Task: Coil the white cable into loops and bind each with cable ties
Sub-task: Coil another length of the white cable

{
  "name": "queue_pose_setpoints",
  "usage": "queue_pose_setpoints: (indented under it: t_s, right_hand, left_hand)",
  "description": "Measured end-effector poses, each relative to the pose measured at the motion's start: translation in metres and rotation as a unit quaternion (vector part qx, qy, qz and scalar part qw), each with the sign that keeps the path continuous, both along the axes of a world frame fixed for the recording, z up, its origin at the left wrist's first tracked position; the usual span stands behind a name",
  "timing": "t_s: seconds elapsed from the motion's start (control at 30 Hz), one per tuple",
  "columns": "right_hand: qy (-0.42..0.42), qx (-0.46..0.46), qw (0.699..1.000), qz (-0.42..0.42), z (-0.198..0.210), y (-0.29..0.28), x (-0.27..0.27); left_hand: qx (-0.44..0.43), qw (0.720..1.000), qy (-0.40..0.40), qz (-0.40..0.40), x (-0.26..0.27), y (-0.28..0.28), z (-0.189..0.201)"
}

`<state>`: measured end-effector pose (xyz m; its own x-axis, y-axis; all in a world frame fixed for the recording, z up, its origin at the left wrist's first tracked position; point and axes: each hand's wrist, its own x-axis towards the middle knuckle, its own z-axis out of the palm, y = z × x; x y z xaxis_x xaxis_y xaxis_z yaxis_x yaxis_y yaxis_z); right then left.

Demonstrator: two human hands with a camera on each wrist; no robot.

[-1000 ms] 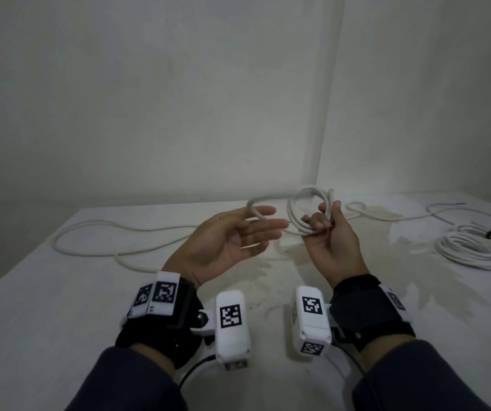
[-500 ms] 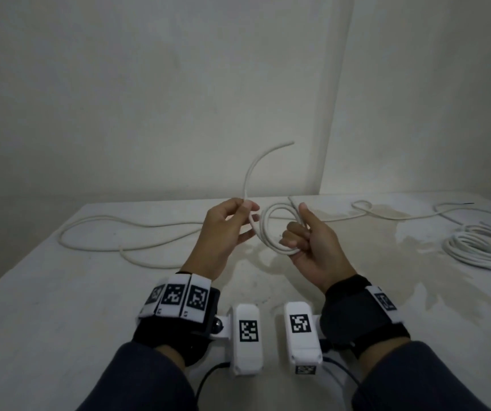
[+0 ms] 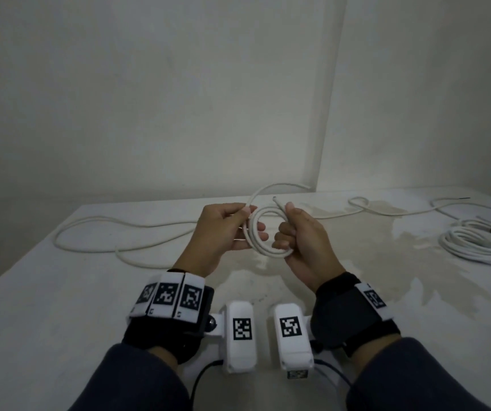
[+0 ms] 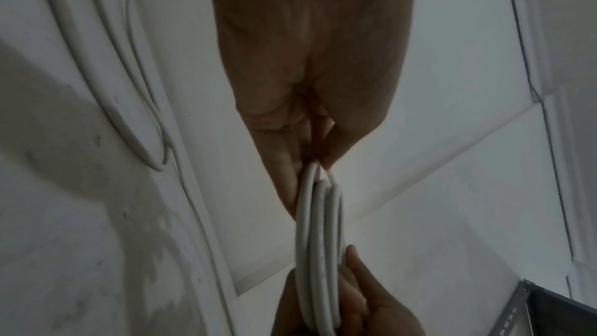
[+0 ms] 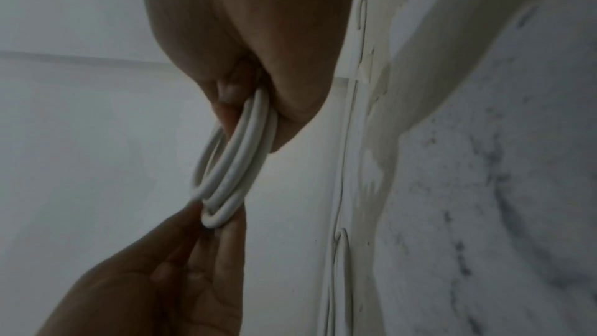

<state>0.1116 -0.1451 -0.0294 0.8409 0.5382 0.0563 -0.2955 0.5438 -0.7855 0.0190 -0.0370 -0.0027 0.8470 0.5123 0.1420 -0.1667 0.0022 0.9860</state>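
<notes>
Since half a second ago the raised arc of white cable (image 3: 263, 229) is laid down onto the coil: one more turn added, held above the tabletop (image 3: 60, 292). Left hand (image 3: 223, 229) pinches the coil's left side; right hand (image 3: 300, 235) grips its right side, free end poking up. Wrist views show three strands side by side (image 4: 320, 252), unclear from the head. No tie in view.

No words, brands or numbers can be read anywhere. The only signs are black-and-white square code markers on the wristbands (image 3: 169, 299) and on the white camera housings (image 3: 240, 333) just behind both hands; tiny marks beneath them are perhaps digits, too blurred to tell.
</notes>
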Motion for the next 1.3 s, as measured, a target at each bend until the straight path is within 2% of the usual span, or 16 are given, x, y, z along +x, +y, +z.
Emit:
queue_pose_setpoints:
  t_s: [0.13, 0.23, 0.37, 0.47, 0.53, 0.63, 0.83, 0.9, 1.03, 1.17, 1.3]
  right_hand:
    - [0.105, 0.081, 0.99, -0.051, -0.001, -0.005, 0.01]
    - [0.164, 0.127, 0.976, -0.07, -0.003, -0.009, 0.017]
    - [0.206, 0.161, 0.962, -0.079, -0.006, -0.011, 0.023]
    - [0.212, 0.174, 0.959, -0.074, -0.006, -0.013, 0.025]
    - [0.194, 0.172, 0.965, -0.051, -0.005, -0.015, 0.025]
    - [0.119, 0.102, 0.987, -0.021, -0.005, -0.012, 0.023]
    - [0.001, 0.006, 1.0, -0.008, -0.007, -0.007, 0.014]
    - [-0.025, -0.003, 1.0, 0.007, -0.005, -0.007, 0.011]
    - [-0.068, -0.018, 0.997, 0.023, -0.003, -0.006, 0.006]
    - [-0.095, -0.041, 0.994, 0.033, -0.005, -0.009, 0.006]
    - [-0.092, -0.048, 0.993, 0.052, -0.005, -0.006, 0.003]
  left_hand:
    - [-0.04, 0.999, -0.012, 0.027, 0.003, -0.003, -0.006]
    - [-0.037, 0.999, 0.017, -0.002, 0.004, -0.008, -0.012]
    - [-0.014, 0.997, 0.054, -0.052, 0.002, -0.006, -0.013]
    - [-0.01, 0.998, 0.041, -0.052, 0.0, -0.004, -0.011]
    - [-0.009, 1.0, 0.003, -0.027, -0.001, -0.003, -0.01]
    - [0.015, 0.998, -0.053, 0.028, 0.001, -0.001, -0.008]
    - [0.08, 0.989, -0.092, 0.087, 0.009, 0.004, -0.012]
    - [0.087, 0.99, -0.084, 0.077, 0.011, 0.002, -0.012]
    - [0.012, 0.998, -0.065, -0.008, 0.008, -0.005, -0.011]
    - [0.017, 0.999, -0.036, -0.036, 0.01, -0.008, -0.015]
    - [-0.096, 0.991, -0.036, -0.082, 0.015, -0.004, -0.016]
